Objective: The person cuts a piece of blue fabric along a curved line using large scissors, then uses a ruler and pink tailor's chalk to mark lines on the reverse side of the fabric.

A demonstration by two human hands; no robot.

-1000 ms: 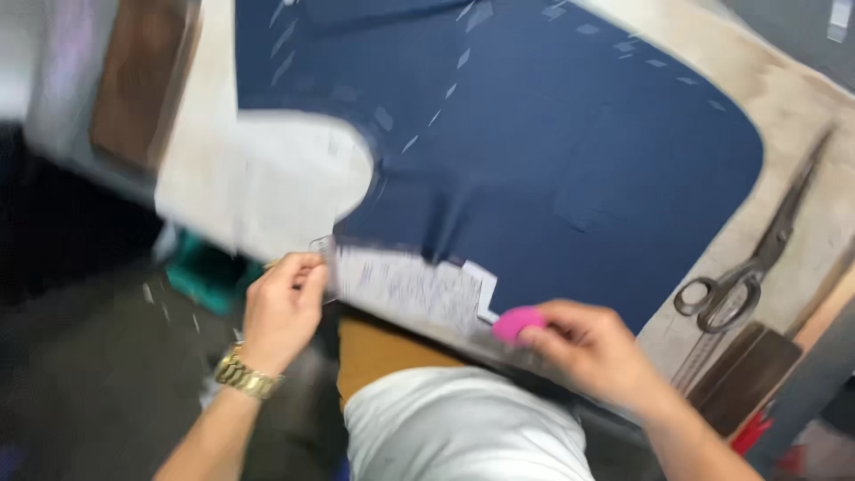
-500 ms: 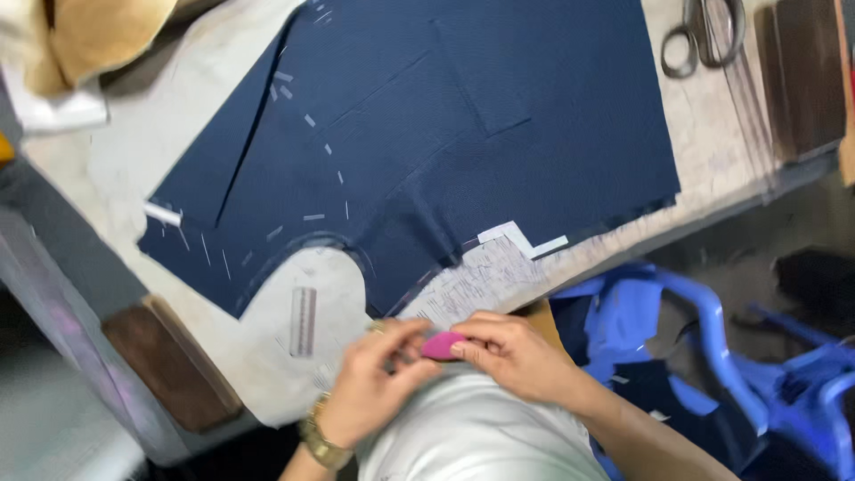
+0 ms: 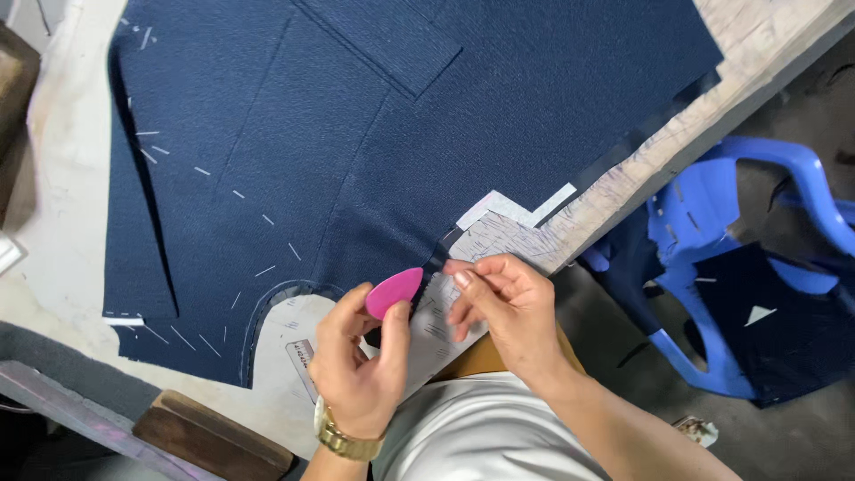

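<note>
A large navy fabric piece [image 3: 356, 116] with white chalk dashes lies flat on the worktable [image 3: 53, 223]. My left hand [image 3: 356, 365], wearing a gold watch, holds a pink teardrop tailor's chalk [image 3: 394, 291] at the fabric's near edge. My right hand [image 3: 508, 312] is just right of it and pinches the edge of a printed paper slip [image 3: 499, 236] that lies partly under the fabric at the table's edge. The two hands are close, almost touching.
A curved cut-out in the fabric [image 3: 267, 312] sits left of my left hand. A dark wooden block [image 3: 209, 436] lies at the table's near corner. A blue plastic chair [image 3: 712, 223] holding more navy cloth [image 3: 766, 338] stands to the right.
The view has swung and closed in on the fabric. The pink chalk has gone from my right hand to my left. My right hand now pinches the paper slip.
</note>
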